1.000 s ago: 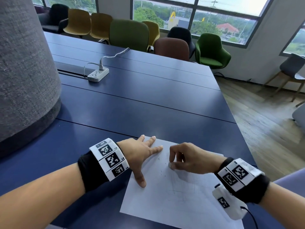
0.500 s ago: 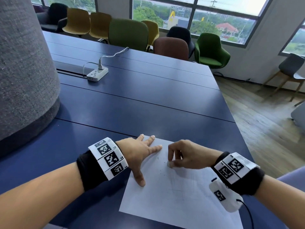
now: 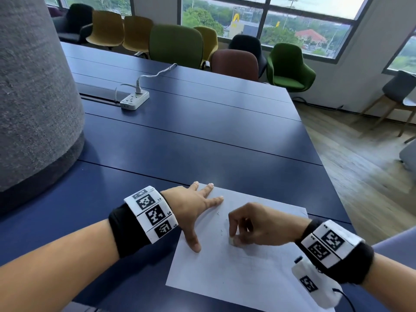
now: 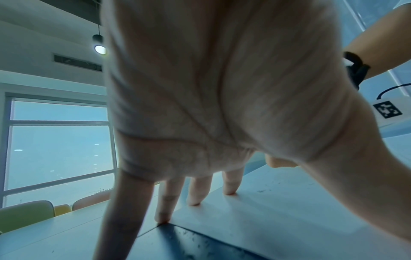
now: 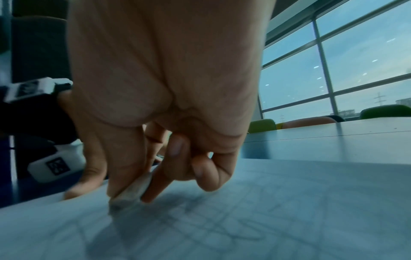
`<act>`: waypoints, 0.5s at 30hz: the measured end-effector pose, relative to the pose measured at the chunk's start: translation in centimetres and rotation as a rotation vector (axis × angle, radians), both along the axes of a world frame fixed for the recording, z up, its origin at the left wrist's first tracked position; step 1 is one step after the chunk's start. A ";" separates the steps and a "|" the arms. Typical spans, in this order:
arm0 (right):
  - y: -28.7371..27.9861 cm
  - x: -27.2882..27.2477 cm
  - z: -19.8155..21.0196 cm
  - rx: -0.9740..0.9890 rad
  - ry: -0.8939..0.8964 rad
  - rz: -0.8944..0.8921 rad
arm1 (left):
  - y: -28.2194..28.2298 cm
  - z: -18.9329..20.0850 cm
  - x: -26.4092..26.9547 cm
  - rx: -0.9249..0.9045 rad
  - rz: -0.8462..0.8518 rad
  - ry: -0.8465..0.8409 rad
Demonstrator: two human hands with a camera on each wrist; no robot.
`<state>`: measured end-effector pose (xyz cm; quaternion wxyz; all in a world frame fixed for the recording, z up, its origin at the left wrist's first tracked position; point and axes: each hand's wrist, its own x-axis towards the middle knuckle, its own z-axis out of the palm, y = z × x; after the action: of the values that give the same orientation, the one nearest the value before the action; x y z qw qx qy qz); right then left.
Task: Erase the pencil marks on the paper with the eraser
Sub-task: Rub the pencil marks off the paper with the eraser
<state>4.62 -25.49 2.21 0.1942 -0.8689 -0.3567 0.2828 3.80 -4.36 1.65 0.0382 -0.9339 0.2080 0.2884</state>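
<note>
Pressing our left hand (image 3: 193, 206) flat, fingers spread, we pin the paper (image 3: 236, 271) at its left edge on the blue table (image 3: 202, 140). Right of it, near the paper's middle, our right hand (image 3: 256, 224) pinches the eraser (image 3: 231, 241), its tip touching faint pencil marks (image 5: 222, 225).

Office meeting room, long navy conference table (image 3: 202, 136), upholstered chairs (image 3: 175, 45) along its far side, power strip (image 3: 134, 100) on it, large windows (image 3: 292, 21) beyond
</note>
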 end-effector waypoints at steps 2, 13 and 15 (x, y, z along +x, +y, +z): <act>0.4 -0.3 0.3 -0.042 0.035 0.058 | 0.0 0.0 0.0 0.001 -0.002 0.002; 0.9 -1.1 0.2 -0.014 0.016 0.085 | -0.1 -0.1 0.1 0.013 -0.002 0.003; 0.9 -0.8 -0.2 0.047 -0.048 0.011 | -0.1 -0.1 0.1 0.015 -0.001 0.002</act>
<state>3.77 -24.61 2.03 0.2041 -0.8688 -0.3726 0.2544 3.87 -4.43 1.58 0.0454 -0.9331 0.2064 0.2911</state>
